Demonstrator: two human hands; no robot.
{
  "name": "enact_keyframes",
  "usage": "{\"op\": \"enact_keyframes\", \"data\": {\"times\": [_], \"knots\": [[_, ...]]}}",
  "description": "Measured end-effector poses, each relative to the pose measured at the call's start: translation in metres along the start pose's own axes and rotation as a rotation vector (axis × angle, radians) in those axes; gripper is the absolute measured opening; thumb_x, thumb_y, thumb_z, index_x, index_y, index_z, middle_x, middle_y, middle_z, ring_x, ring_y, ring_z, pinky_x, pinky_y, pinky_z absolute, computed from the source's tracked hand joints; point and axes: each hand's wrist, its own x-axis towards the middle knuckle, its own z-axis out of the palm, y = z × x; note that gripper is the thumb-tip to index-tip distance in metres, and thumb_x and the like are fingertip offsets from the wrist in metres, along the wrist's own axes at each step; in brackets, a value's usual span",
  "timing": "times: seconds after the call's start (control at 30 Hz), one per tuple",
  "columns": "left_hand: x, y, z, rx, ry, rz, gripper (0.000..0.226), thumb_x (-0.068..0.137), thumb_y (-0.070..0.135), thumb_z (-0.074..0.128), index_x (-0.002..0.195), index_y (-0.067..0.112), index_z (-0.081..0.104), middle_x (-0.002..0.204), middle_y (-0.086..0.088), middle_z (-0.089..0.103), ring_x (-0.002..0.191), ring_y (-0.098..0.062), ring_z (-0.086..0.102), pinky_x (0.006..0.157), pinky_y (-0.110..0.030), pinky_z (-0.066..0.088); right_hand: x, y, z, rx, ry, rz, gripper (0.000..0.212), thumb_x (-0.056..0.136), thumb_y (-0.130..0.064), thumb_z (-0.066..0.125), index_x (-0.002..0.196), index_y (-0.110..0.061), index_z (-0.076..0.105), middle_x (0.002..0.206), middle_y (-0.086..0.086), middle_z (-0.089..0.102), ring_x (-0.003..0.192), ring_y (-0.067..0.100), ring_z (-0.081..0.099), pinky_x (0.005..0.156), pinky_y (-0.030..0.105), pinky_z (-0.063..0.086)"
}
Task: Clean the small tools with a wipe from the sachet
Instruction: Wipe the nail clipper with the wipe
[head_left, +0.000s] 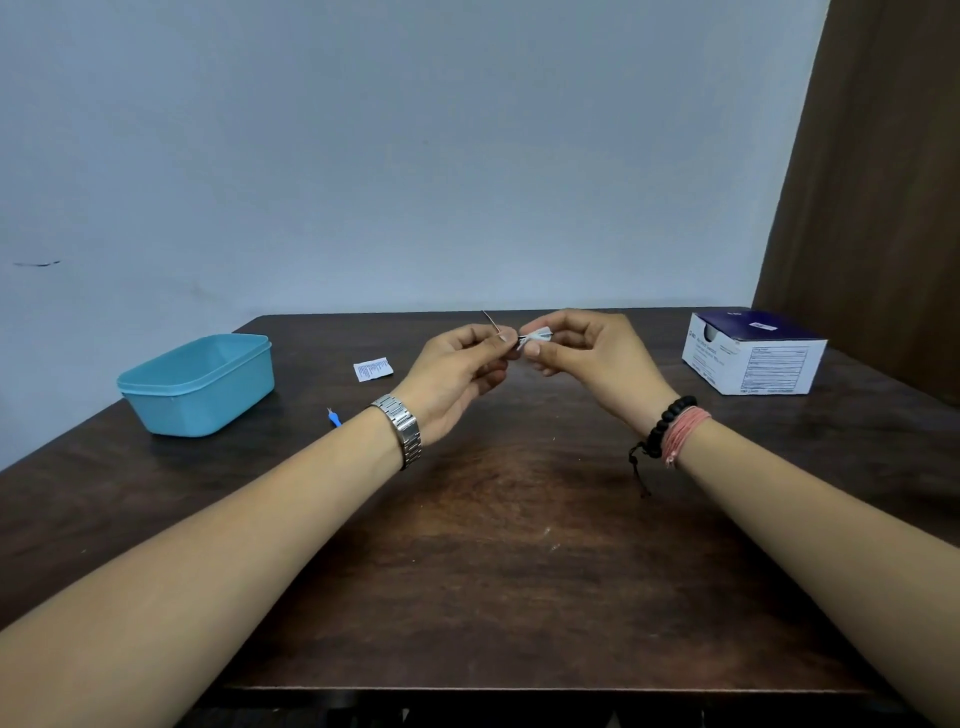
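Above the middle of the dark wooden table (509, 545), my left hand (457, 374) pinches a thin metal tool (491, 321) whose point sticks up and to the left. My right hand (587, 353) pinches a small white wipe (537, 336) folded around the tool's other end, right beside my left fingertips. A torn white sachet (373, 369) lies flat on the table left of my hands. A small blue-handled tool (333, 417) lies near my left wrist, partly hidden by it.
A light blue plastic tub (200, 384) stands at the left of the table. A white and dark blue box (753, 358) sits at the far right corner. A brown curtain (872, 182) hangs at the right, and a wall runs behind the table.
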Motion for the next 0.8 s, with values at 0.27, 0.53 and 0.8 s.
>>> {"op": "enact_keyframes", "data": {"times": [0.27, 0.53, 0.8], "knots": [[-0.0016, 0.0036, 0.0057, -0.090, -0.097, -0.003, 0.009, 0.092, 0.013, 0.059, 0.086, 0.008, 0.064, 0.080, -0.003, 0.069, 0.068, -0.008, 0.059, 0.066, -0.018, 0.053, 0.0007, -0.0033, 0.0018, 0.012, 0.111, -0.124, 0.008, 0.085, -0.015, 0.073, 0.085, -0.024, 0.073, 0.076, -0.002, 0.073, 0.071, 0.008, 0.065, 0.061, 0.019, 0.051], [-0.0024, 0.0035, 0.0069, -0.118, -0.132, -0.032, 0.009, 0.093, 0.012, 0.057, 0.086, 0.008, 0.061, 0.080, -0.003, 0.069, 0.070, -0.008, 0.061, 0.068, -0.018, 0.053, 0.0034, -0.0070, -0.0017, 0.048, 0.127, -0.155, 0.008, 0.084, -0.013, 0.074, 0.084, -0.020, 0.073, 0.083, -0.006, 0.073, 0.073, 0.006, 0.062, 0.062, 0.021, 0.051], [-0.0037, 0.0041, 0.0055, -0.103, -0.145, -0.048, 0.010, 0.095, 0.011, 0.055, 0.091, 0.006, 0.062, 0.079, -0.003, 0.069, 0.071, -0.008, 0.060, 0.069, -0.017, 0.053, 0.0038, -0.0059, -0.0012, 0.033, 0.107, -0.149, 0.007, 0.082, -0.013, 0.076, 0.082, -0.020, 0.073, 0.084, -0.004, 0.074, 0.072, 0.005, 0.061, 0.062, 0.019, 0.050]]}}
